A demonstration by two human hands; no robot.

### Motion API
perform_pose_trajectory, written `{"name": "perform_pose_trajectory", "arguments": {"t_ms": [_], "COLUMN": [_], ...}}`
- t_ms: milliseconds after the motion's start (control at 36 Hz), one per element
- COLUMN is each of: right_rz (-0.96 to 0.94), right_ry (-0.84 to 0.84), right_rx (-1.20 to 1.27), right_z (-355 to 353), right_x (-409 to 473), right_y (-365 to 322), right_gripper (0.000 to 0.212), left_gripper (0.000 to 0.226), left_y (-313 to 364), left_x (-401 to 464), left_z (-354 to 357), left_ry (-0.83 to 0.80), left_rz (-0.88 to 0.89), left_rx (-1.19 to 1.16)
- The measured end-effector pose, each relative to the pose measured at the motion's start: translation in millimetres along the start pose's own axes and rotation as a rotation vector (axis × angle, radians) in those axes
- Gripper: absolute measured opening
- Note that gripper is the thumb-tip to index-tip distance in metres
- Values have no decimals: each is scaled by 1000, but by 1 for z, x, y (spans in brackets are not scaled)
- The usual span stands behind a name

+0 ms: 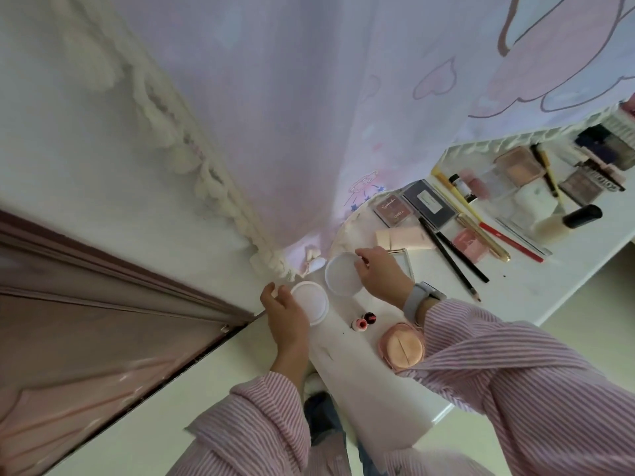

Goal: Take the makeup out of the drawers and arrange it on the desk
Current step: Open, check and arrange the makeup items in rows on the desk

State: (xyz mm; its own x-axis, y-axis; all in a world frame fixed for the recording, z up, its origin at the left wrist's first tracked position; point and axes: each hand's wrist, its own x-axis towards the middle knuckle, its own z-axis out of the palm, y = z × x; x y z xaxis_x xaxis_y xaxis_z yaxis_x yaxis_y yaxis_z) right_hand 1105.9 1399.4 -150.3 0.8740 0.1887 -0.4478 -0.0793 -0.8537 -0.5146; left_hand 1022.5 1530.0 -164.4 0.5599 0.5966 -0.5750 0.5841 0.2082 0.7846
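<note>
My left hand (287, 312) grips a round white jar (311, 302) at the near left end of the white desk (371, 372). Beside it, my right hand (376, 269) holds the jar's round translucent lid (343, 274) by its right rim, just above the desk. Two small nail-polish bottles (363, 321) stand in front of the jar. A pink powder puff (402, 347) in its open case lies under my right sleeve. Further right lie palettes (427, 202), pencils (453, 259), a pink tube (402, 237) and a foundation bottle (563, 219). No drawer is in view.
A pale pink curtain (309, 115) with a tasselled edge hangs behind the desk. A brown door frame (103, 286) runs along the left. More compacts and dark boxes (598, 156) crowd the far right of the desk. The floor shows below the desk's front edge.
</note>
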Motion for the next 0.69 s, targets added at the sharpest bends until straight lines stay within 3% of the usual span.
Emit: {"name": "perform_pose_trajectory", "arguments": {"t_ms": [111, 194, 333, 417, 528, 694], "right_rz": [-24, -90, -88, 45, 279, 370], "right_ry": [23, 52, 176, 228, 80, -26], "right_rx": [-9, -49, -35, -90, -284, -207], "right_z": [-2, -5, -14, -22, -29, -17], "right_x": [0, -2, -10, -13, -14, -3], "right_y": [2, 6, 21, 34, 42, 32], "right_gripper": [28, 27, 31, 27, 60, 93], "left_gripper": [23, 30, 21, 39, 32, 37], "left_y": [2, 2, 2, 0, 1, 4], "left_x": [-3, -8, -14, -16, -19, -22], "left_z": [4, 2, -3, -4, -4, -3], "left_ry": [-16, -15, -101, -180, -193, -194], "left_rz": [-16, -5, -19, -55, -28, 77], "left_rx": [-20, -6, 28, 20, -20, 130]}}
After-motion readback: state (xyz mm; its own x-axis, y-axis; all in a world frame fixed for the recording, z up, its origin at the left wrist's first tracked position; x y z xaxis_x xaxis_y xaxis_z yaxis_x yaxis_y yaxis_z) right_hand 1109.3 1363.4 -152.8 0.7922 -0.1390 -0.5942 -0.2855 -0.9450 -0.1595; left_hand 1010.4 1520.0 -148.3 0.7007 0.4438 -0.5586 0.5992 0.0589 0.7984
